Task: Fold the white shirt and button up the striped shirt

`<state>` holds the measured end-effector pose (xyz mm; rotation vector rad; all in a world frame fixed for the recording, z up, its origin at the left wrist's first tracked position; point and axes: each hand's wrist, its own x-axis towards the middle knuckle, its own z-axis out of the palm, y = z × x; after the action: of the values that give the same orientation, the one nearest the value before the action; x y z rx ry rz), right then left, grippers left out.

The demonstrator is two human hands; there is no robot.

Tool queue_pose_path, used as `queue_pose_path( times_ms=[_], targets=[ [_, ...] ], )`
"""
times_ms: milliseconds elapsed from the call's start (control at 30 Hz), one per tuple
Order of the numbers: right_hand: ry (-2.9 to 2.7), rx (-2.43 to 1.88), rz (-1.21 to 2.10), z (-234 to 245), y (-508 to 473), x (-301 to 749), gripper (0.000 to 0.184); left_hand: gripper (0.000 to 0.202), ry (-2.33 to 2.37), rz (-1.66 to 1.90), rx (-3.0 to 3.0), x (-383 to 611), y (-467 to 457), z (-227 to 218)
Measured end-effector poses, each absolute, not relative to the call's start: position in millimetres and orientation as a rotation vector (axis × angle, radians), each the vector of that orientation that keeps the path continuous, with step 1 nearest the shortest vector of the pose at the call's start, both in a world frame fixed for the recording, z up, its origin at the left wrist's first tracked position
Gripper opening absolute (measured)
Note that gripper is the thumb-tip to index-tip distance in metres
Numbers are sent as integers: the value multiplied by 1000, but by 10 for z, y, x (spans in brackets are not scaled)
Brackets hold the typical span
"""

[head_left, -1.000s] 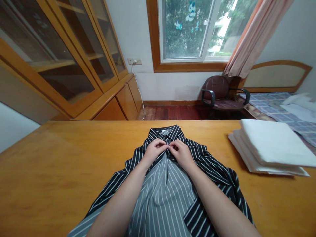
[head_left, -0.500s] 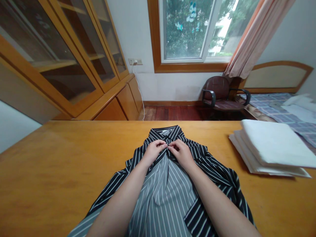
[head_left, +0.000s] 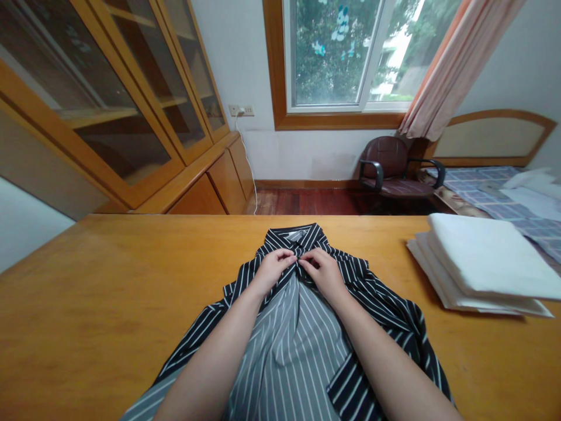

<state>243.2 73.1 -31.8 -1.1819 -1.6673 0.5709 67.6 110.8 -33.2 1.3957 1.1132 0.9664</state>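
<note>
A black shirt with white stripes (head_left: pixel 377 292) lies spread on the wooden table, its collar pointing away from me. Below the chest its front hangs apart, showing the grey striped inside. My left hand (head_left: pixel 275 268) pinches one front edge just under the collar. Opposite it, my right hand (head_left: pixel 322 270) pinches the other front edge, fingertips nearly meeting those of the left. Any button between the fingers is too small to make out. Both forearms reach over the shirt's body.
The wooden table (head_left: pixel 109 304) extends to both sides. A stack of white folded sheets (head_left: pixel 491 257) sits at the right. Beyond the far edge are a glass-door cabinet (head_left: pixel 175 134), an office chair (head_left: pixel 390 166) and a bed (head_left: pixel 495 181).
</note>
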Motion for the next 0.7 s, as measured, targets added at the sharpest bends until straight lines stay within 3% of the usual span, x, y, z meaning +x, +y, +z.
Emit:
queue_pose_path(
  times_ms=[400,700],
  targets=[
    [-1785,-1224,463,-320,709,2434,9,25,1051,987,1337,681,1110,-349],
    [-1693,-1231,576,-313,717,2426,6,36,987,1049,1263,685,1093,-383]
  ],
)
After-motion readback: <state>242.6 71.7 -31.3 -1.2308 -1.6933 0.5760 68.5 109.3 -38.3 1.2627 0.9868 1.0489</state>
